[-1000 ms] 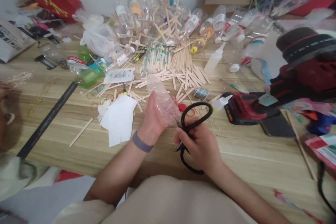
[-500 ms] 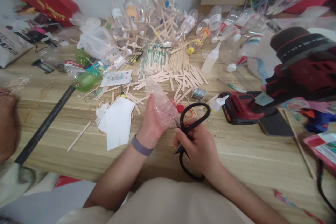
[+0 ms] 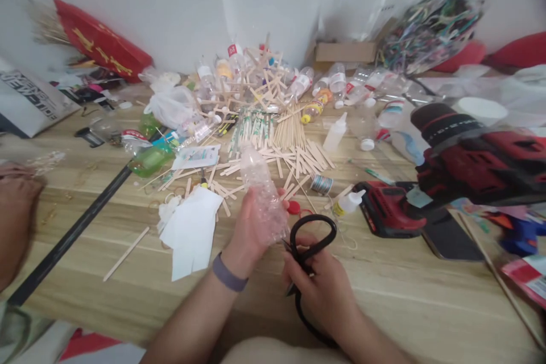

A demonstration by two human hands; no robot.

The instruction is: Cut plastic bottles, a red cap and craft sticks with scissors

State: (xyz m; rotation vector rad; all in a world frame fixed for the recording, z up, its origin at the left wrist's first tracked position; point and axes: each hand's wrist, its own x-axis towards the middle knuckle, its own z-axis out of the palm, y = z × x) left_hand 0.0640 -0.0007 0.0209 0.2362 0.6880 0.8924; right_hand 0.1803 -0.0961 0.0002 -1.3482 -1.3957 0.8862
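Observation:
A clear plastic bottle (image 3: 261, 185) lies tilted in my left hand (image 3: 247, 227), its far end pointing toward the heap of wooden sticks. The fingers of that hand curl around its side. My right hand (image 3: 319, 278) grips black-handled scissors (image 3: 313, 239), with one large loop up and the other below the hand. The scissors' tip sits close to the bottle's near end; whether it touches cannot be made out. Just beyond my right hand lies a red bottle cap (image 3: 294, 207).
Wooden craft sticks (image 3: 302, 156), a thread spool (image 3: 321, 183) and a glue bottle (image 3: 336, 132) lie ahead. A red-black cordless drill (image 3: 460, 165) stands right. Left are white paper (image 3: 196, 233), a green bottle (image 3: 151, 159), a black strip (image 3: 72, 233) and another person's hand (image 3: 17, 216).
The view has tilted upward, so the table's contents appear lower and more wall shows. The bottle shows more of its length above my left hand. Both hands keep their holds.

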